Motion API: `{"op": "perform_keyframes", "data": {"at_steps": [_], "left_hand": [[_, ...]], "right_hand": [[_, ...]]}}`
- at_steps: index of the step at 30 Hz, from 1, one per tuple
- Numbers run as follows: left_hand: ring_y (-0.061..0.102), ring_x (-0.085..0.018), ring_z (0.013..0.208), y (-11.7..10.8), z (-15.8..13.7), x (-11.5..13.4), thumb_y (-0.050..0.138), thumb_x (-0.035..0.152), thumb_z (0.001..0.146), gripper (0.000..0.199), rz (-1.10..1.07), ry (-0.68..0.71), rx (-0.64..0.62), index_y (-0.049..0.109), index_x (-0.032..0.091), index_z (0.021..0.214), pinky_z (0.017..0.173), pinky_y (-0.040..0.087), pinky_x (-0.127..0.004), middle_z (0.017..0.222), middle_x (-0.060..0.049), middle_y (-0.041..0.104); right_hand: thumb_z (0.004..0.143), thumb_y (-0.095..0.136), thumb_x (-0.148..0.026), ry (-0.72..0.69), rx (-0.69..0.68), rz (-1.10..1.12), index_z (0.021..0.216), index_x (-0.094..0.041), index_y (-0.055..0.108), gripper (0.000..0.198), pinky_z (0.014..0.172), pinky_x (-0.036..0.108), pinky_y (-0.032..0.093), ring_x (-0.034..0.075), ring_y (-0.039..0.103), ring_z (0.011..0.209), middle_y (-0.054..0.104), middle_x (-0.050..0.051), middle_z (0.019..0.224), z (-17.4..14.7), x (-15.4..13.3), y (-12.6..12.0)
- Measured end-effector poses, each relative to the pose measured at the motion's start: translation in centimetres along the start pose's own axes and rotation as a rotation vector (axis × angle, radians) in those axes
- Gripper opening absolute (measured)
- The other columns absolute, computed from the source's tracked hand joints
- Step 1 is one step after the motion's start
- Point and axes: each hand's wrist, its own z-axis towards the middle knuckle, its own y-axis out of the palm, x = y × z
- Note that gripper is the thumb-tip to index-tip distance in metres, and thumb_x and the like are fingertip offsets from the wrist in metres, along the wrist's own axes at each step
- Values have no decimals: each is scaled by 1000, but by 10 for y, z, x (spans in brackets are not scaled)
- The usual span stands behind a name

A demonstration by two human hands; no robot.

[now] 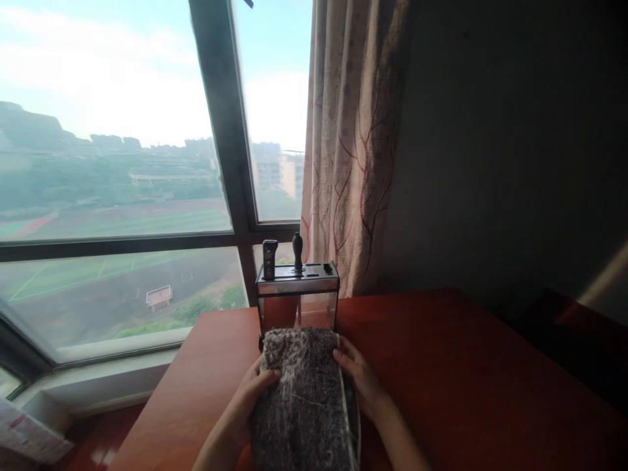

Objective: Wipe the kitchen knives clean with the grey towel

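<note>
A grey, fuzzy piece of cloth (307,399) with a pale edging strip along its right side is held upright at the lower middle. My left hand (250,396) grips its left edge, thumb on the front face and fingers behind. At the upper right edge, my right hand (360,373) pinches it, with the thumb near the corner. Just behind the cloth stands a clear-sided knife holder (297,288) with a black slotted top. Two black handles (297,253) stick up from its slots. The cloth hides the holder's lower part.
Everything rests over a reddish-brown wooden table (417,353). A dark-framed window (235,163) fills the left, with a sports field outside. A patterned curtain (348,144) hangs behind the holder, beside a dark wall (490,150). The table's left edge runs near the windowsill (112,386).
</note>
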Motion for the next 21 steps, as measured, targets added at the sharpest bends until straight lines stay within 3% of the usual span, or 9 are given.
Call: {"op": "perform_keyframes", "data": {"at_steps": [7,10,13,17,21], "left_hand": [[71,-28,74,-17,7,-2,71,25,67,63,-115,-67,58,51,23,127,67,55,-37,82,-3,74],[72,-28,73,-19,8,-1,71,24,67,64,-139,-73,95,49,24,127,65,56,-37,76,-1,73],[72,-28,74,-16,8,-1,71,22,66,62,-178,-78,124,49,25,124,67,56,-37,78,0,73],[72,-29,75,-14,8,-3,71,22,66,54,-231,-123,155,51,24,115,68,56,-38,83,-1,74],[72,-30,75,-13,8,-5,71,24,65,49,-245,-167,160,52,24,111,67,56,-39,85,-3,74]], "right_hand": [[81,61,-54,123,-80,-50,91,-18,71,39,81,38,49,26,67,87,73,7,87,0,2,-1],[75,69,-44,95,-32,59,103,-20,68,36,81,36,49,26,67,90,73,7,98,2,0,-3],[79,62,-50,52,-35,146,114,-24,64,44,80,39,50,28,66,95,72,7,104,-1,-2,-3],[84,44,-66,97,-45,102,105,-22,69,54,74,42,51,31,67,90,74,9,86,-4,5,3],[83,53,-62,132,70,11,97,-20,71,47,73,41,51,30,69,84,73,7,73,-1,25,7]]}}
